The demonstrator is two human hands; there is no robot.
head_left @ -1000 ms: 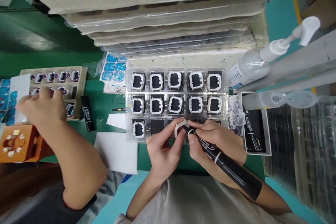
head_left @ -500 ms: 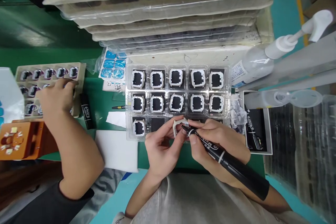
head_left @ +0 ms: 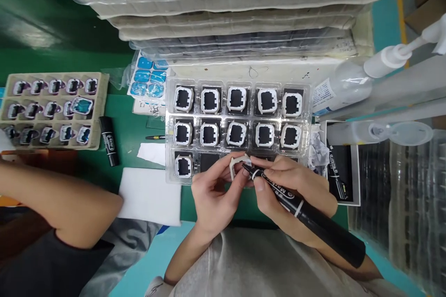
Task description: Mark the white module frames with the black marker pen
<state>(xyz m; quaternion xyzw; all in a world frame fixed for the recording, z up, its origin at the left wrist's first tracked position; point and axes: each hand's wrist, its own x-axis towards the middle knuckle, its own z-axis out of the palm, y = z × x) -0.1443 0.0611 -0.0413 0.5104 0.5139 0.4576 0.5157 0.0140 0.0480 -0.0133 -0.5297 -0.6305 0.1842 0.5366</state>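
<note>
Between the fingers of my left hand [head_left: 218, 190] is a small white square frame with rounded corners [head_left: 234, 163], raised over the front of a clear plastic tray [head_left: 169, 123]. My right hand [head_left: 296, 190] grips a thick black marker [head_left: 313, 222], its tip at the frame's inner edge. Whether the tip touches is hard to tell. Right fingertips also reach the frame's far side. In the tray's pockets lie several similar white frames [head_left: 183, 99] on black pads. My hands cover part of the front row; one pocket there shows only a black pad [head_left: 210, 163].
Stacked trays [head_left: 223, 23] rise behind. A pump bottle [head_left: 343, 83], crumpled paper [head_left: 318, 148] and a box of markers [head_left: 353, 171] stand right. Left are a capped marker [head_left: 109, 141], white cloth [head_left: 149, 195], blue stickers [head_left: 148, 76], a beige parts tray [head_left: 101, 116] and a co-worker's arm [head_left: 59, 199].
The co-worker's hand has left the beige tray, moving left and toward the near side; a teal-faced piece now shows in that tray. My view has shifted slightly. My hands keep nearly the same hold.
</note>
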